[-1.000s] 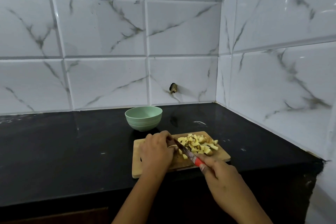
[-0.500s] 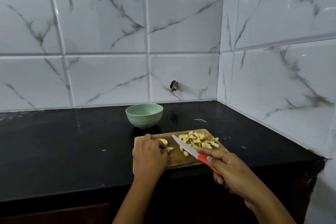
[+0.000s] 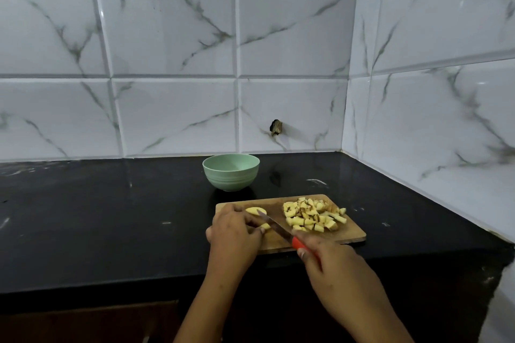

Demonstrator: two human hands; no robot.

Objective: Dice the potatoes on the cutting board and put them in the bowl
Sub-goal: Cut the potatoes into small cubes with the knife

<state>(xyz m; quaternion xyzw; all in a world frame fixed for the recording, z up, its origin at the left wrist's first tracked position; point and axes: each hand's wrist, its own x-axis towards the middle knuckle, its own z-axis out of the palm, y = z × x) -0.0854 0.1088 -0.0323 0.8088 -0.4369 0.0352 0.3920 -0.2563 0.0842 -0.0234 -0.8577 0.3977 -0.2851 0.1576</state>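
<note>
A wooden cutting board (image 3: 349, 234) lies on the black counter. A heap of diced potato (image 3: 313, 214) covers its right half. On the left half, my left hand (image 3: 235, 234) pinches a small potato piece (image 3: 265, 226), and another pale potato piece (image 3: 255, 211) lies just beyond my fingers. My right hand (image 3: 334, 267) grips the red handle of a knife (image 3: 274, 227); its blade slants across the board toward the held piece. The green bowl (image 3: 230, 172) stands behind the board and looks empty.
The black counter (image 3: 111, 217) stretches wide to the left of the board. Marble-tiled walls close it in at the back and on the right. The counter's front edge runs just below the board.
My right hand has brought the knife leftward, so the blade now lies by the piece under my left fingers. The view has tilted down slightly.
</note>
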